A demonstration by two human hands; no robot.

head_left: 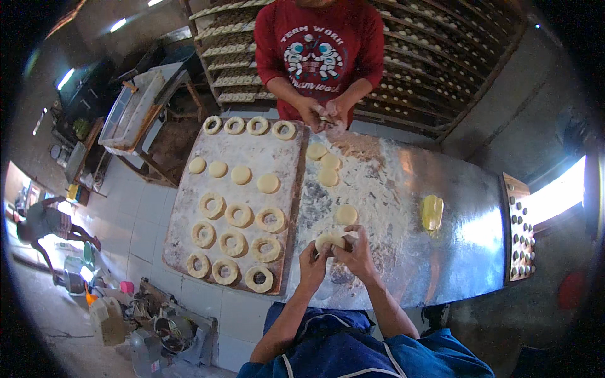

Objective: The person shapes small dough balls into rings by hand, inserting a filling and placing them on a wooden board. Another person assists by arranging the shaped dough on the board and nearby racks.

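Note:
Both of my hands hold one pale piece of dough just above the near part of the metal table. My left hand has its fingers closed around the dough's left side. The fingers of my right hand grip its right side. Right beyond them, a flat dough disc lies on the floured tabletop. Several more dough discs sit farther off, some touching. To the left, a floured wooden board bears several dough rings and a row of flat discs.
Across the table, a person in a red shirt handles dough with both hands. A yellow lump rests on the table's right half. Racks of dough-filled trays stand behind. A white trough and machinery are at left.

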